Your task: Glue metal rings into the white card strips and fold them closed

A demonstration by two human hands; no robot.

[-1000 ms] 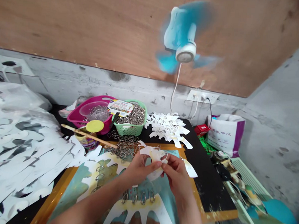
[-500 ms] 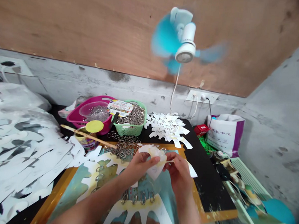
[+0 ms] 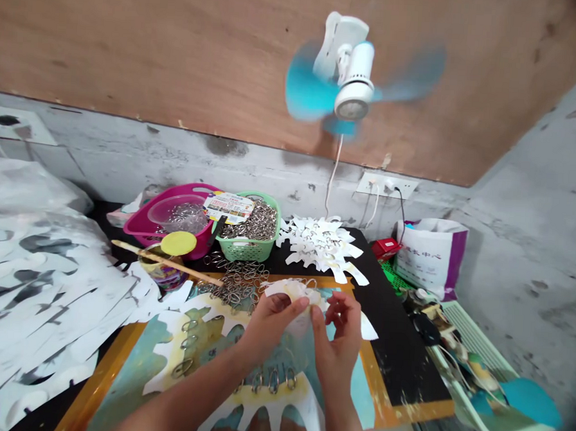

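A white, toothed cut-out piece with yellowish glue-like stains is held up over the board. My left hand pinches it between thumb and fingers. My right hand has its thumb against the piece's right part, its fingers curled beside it. Small metal rings show along the piece's upper edge. Below my hands lies another white cut-out with metal rings along its yellowed edge. A further ringed cut-out lies to the left. Loose metal rings are heaped just beyond my left hand.
A wooden stick rests across an open can. Behind stand a pink basket and a green basket of rings. White cut-outs pile up at left, finished-looking ones at back. A fan spins above.
My right hand has shifted left and turned upward, its thumb now against the white piece. The thin strand it pinched no longer shows there. The view has shifted slightly.
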